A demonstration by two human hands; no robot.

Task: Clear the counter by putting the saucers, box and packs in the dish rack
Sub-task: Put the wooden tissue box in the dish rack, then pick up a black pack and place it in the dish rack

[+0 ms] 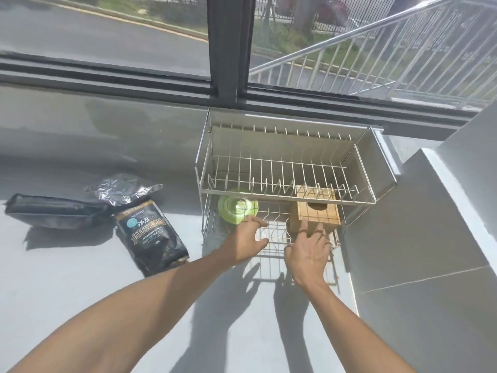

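Observation:
A two-tier wire dish rack stands on the counter under the window. On its lower tier lie green saucers at the left and a wooden box at the right. My left hand hovers just in front of the saucers, fingers apart and holding nothing. My right hand is spread at the box's front face, its fingertips touching the box. Left of the rack lie a black coffee pack, a silver foil pack and a long dark pack.
The grey counter extends toward me in sunlight with arm shadows on it. A white tiled wall rises directly right of the rack. The window frame runs behind the counter.

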